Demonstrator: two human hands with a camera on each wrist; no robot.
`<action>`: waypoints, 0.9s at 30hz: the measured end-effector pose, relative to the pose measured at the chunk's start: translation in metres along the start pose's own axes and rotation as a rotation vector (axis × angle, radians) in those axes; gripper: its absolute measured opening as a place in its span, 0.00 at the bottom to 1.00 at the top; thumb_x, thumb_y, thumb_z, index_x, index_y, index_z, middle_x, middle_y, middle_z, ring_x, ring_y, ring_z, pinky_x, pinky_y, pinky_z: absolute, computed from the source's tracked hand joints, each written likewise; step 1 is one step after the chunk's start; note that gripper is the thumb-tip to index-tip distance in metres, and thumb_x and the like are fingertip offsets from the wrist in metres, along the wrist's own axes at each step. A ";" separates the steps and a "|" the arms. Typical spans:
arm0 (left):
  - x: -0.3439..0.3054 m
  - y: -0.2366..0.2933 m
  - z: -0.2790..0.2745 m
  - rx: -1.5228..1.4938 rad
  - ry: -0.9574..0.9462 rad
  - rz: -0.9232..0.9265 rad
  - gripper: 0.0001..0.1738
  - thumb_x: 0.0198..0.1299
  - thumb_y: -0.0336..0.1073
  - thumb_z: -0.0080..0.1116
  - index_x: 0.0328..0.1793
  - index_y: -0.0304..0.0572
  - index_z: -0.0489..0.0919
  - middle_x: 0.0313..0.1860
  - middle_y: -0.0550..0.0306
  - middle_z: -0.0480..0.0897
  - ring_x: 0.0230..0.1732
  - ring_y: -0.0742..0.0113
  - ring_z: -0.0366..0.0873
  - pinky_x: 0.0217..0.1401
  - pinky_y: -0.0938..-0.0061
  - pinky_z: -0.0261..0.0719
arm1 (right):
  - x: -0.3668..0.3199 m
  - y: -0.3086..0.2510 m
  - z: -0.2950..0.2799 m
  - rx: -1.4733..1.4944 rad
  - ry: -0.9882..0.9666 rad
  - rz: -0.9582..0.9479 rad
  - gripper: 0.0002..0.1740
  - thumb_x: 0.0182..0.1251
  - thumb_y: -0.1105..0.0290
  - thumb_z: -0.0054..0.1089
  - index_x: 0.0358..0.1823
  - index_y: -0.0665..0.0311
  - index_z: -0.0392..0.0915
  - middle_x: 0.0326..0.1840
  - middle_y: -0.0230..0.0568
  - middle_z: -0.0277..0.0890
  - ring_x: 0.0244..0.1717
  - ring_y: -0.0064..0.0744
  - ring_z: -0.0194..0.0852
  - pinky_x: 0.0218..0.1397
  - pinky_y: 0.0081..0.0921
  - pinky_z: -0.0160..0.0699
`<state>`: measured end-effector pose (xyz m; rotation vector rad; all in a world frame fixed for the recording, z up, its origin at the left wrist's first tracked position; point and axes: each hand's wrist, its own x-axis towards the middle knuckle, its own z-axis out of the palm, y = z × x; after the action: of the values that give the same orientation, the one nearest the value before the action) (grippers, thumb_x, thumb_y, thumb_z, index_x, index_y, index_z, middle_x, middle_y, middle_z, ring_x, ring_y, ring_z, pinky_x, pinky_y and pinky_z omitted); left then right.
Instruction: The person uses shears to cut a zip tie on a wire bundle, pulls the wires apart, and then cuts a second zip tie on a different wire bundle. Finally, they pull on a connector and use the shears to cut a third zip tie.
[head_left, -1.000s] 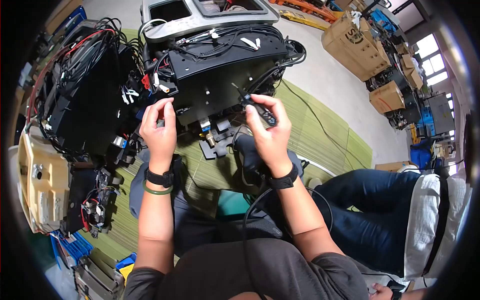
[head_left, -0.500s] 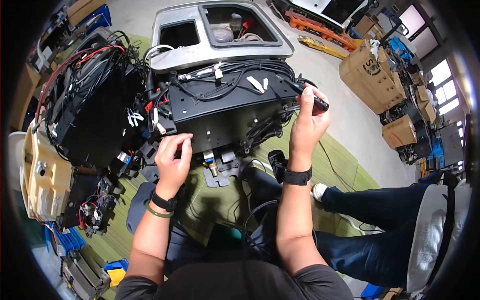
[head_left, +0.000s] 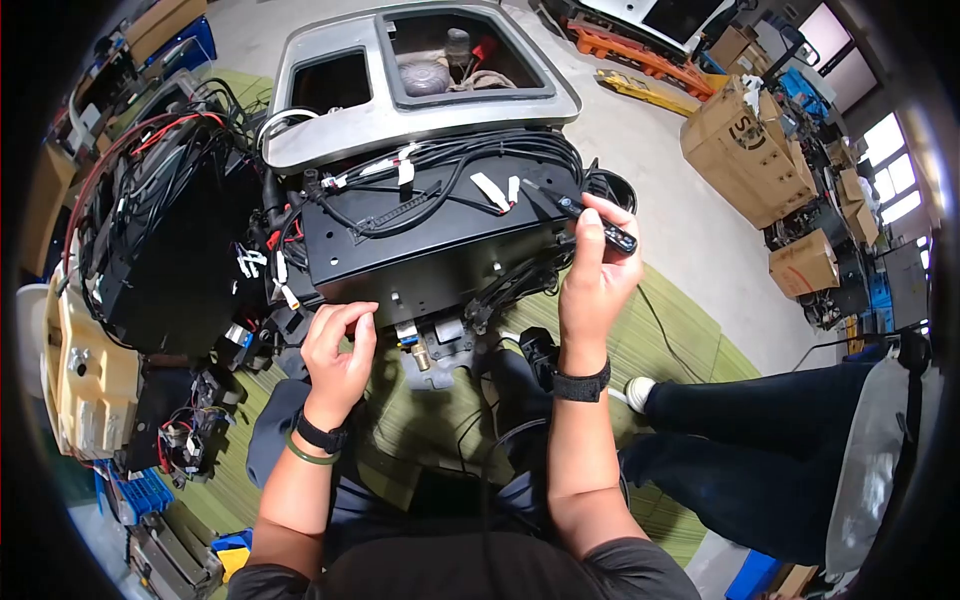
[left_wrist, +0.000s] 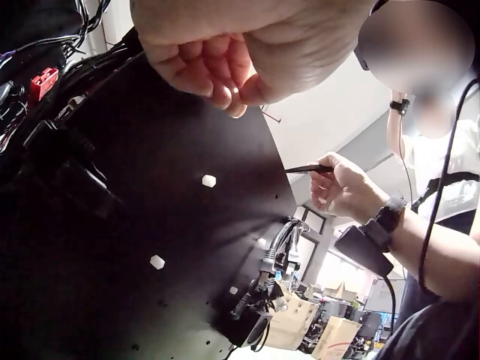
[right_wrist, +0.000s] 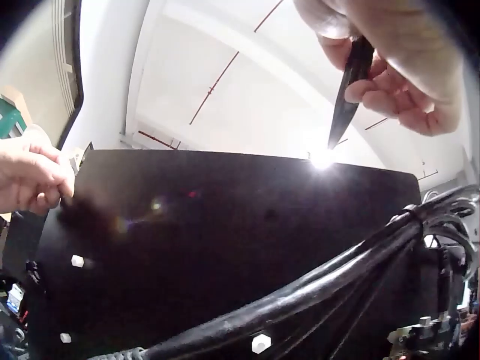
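Note:
My right hand [head_left: 592, 285] pinches a slim black pointed tool [head_left: 622, 240] with pale markings on its handle. Its thin tip points left over the right end of a black metal box [head_left: 430, 225]. In the right wrist view the tapered black tool [right_wrist: 349, 97] overlaps the panel's upper edge. Near the box's lower front edge is my left hand [head_left: 338, 360], fingers curled and thumb meeting the fingertips; nothing shows between them. Black cables [head_left: 480, 150] with white tags [head_left: 489, 192] run along the box's top. White hex-shaped fittings [left_wrist: 208, 181] stud its dark front panel.
Behind the box lies a grey frame [head_left: 340, 125] with two openings. A second cabled black unit [head_left: 160, 260] stands left, beside a cream housing [head_left: 85, 360]. Another person's legs [head_left: 740, 400] are close on the right. Cardboard boxes [head_left: 745, 165] stand farther back.
My right hand has moved up and right with the black pointed tool, from in front of the panel to the box's top right edge. The left hand stays curled near the front; the head view has shifted.

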<state>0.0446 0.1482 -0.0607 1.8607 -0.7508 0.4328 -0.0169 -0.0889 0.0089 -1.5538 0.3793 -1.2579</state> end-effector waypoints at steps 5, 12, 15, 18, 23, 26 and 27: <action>0.001 0.001 0.001 0.008 -0.012 0.016 0.08 0.58 0.21 0.62 0.42 0.37 0.84 0.33 0.55 0.82 0.31 0.67 0.77 0.34 0.76 0.76 | -0.004 -0.001 0.000 0.027 -0.067 0.041 0.11 0.73 0.68 0.58 0.49 0.67 0.79 0.38 0.29 0.77 0.37 0.14 0.72 0.43 0.14 0.70; 0.001 0.002 -0.003 -0.009 -0.014 0.022 0.08 0.57 0.21 0.62 0.42 0.37 0.84 0.32 0.56 0.82 0.31 0.66 0.77 0.35 0.75 0.76 | 0.000 -0.001 0.000 -0.020 -0.059 0.052 0.09 0.71 0.70 0.59 0.45 0.68 0.79 0.33 0.28 0.75 0.33 0.14 0.68 0.39 0.15 0.68; 0.000 0.005 -0.003 -0.014 -0.026 -0.007 0.08 0.57 0.20 0.61 0.42 0.37 0.84 0.32 0.55 0.81 0.31 0.65 0.77 0.35 0.75 0.76 | 0.002 -0.001 -0.001 -0.135 -0.117 -0.009 0.09 0.69 0.71 0.60 0.44 0.70 0.80 0.42 0.42 0.80 0.46 0.31 0.77 0.54 0.28 0.74; -0.003 0.004 -0.004 0.012 -0.032 -0.014 0.07 0.59 0.21 0.60 0.42 0.36 0.84 0.33 0.53 0.81 0.33 0.62 0.78 0.38 0.72 0.76 | 0.003 0.003 -0.002 -0.134 -0.105 -0.042 0.09 0.68 0.70 0.62 0.43 0.69 0.80 0.41 0.43 0.80 0.46 0.36 0.78 0.55 0.31 0.74; -0.004 0.005 -0.002 -0.006 -0.069 -0.005 0.06 0.63 0.23 0.57 0.43 0.33 0.82 0.36 0.52 0.82 0.35 0.64 0.78 0.41 0.74 0.75 | 0.002 -0.001 -0.001 -0.137 -0.128 -0.039 0.09 0.68 0.69 0.60 0.43 0.67 0.79 0.41 0.45 0.79 0.46 0.43 0.75 0.55 0.34 0.70; -0.004 0.006 0.000 -0.002 -0.064 0.002 0.06 0.61 0.22 0.59 0.43 0.35 0.83 0.34 0.52 0.81 0.34 0.61 0.78 0.39 0.72 0.76 | 0.002 0.001 -0.001 -0.162 -0.133 -0.034 0.09 0.67 0.69 0.61 0.43 0.67 0.79 0.41 0.44 0.79 0.46 0.44 0.75 0.55 0.35 0.69; -0.003 0.006 -0.001 0.009 -0.068 -0.002 0.06 0.61 0.22 0.59 0.43 0.35 0.83 0.33 0.52 0.81 0.34 0.61 0.78 0.39 0.72 0.76 | 0.001 0.003 -0.001 -0.171 -0.116 -0.009 0.09 0.67 0.69 0.61 0.43 0.67 0.80 0.41 0.44 0.79 0.46 0.43 0.76 0.55 0.34 0.70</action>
<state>0.0378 0.1480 -0.0581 1.8928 -0.7934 0.3737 -0.0163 -0.0910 0.0066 -1.7665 0.4146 -1.1602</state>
